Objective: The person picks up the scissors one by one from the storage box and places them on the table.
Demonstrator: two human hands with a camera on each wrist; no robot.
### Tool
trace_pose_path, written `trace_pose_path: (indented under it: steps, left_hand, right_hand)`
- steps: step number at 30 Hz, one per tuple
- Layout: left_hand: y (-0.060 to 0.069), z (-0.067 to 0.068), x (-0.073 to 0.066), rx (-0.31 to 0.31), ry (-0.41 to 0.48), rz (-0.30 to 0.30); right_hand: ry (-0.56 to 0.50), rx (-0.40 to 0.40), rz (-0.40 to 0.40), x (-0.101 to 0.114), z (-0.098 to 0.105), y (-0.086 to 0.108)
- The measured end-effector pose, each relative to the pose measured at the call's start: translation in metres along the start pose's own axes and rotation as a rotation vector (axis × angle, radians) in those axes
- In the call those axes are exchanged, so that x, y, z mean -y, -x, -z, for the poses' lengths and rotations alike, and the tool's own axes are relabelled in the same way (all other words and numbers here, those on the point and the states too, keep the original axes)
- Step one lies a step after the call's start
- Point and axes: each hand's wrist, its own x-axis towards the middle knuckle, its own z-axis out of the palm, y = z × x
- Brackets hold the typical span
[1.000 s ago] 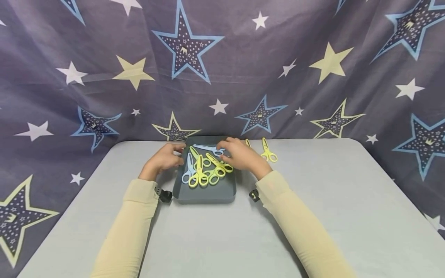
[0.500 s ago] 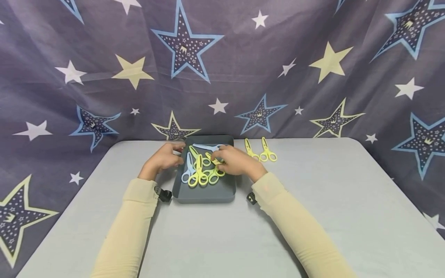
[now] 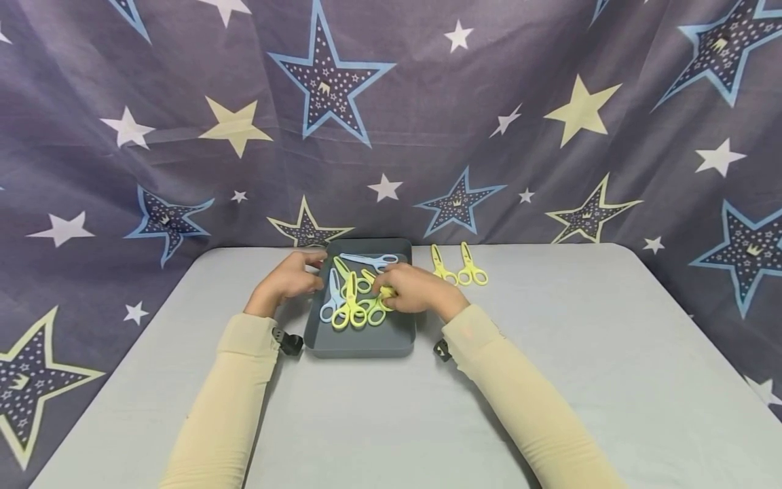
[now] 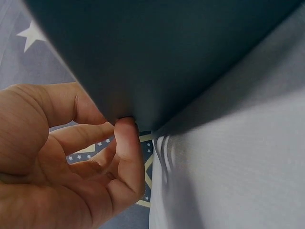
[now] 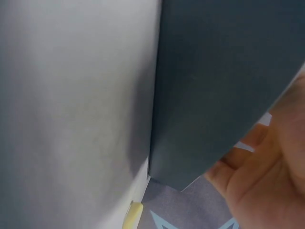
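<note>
Finding the left hand (image 3: 290, 275) in the same place as a second ago, pinching the left wall of the grey tray (image 3: 391, 343) between thumb and finger, presumably steadying it. Noting, inside at left, light-blue scissors (image 3: 333, 284) next to front yellow scissors (image 3: 351, 292), with green scissors (image 3: 340, 266) reaching out behind; detecting no shift there. Seeing, farther back, rear blue scissors (image 3: 360, 259) lying uncovered, after being partly hidden by reaching fingers a second ago. Recording the main change in the tray's right half: observing the right hand (image 3: 418, 288) moved nearer, curling its fingers around yellow scissors (image 3: 368, 276) and apparently pinching their handle; not confirming firmness, with fingertips partly hidden. Judging this a switch from the blue pair to the yellow. Logging, right of the tray, two outer yellow scissors (image 3: 467, 255) lying side by side on the table (image 3: 550, 326), both now showing.
</note>
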Motion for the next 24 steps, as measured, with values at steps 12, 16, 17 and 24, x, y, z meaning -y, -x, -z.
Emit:
trace_pose_path:
  steps: [12,16,17,24]
  left_hand:
    - [0.0001,0.0005,0.0010,-0.006,0.009,0.002]
    - [-0.0003,0.0006,0.0024,-0.004,0.010,0.007]
    - [-0.0003,0.0006,0.0028,-0.003,0.011,0.008]
    - [0.0000,0.0015,0.0031,0.007,0.012,-0.005]
  right_hand:
    - [0.023,0.019,0.023,0.0040,-0.0051,-0.0032]
    - [0.024,0.012,0.022,0.0059,-0.0071,-0.0043]
    - [0.030,0.015,0.018,0.0063,-0.0075,-0.0043]
    - [0.042,0.038,-0.018,0.0093,-0.0081,-0.0041]
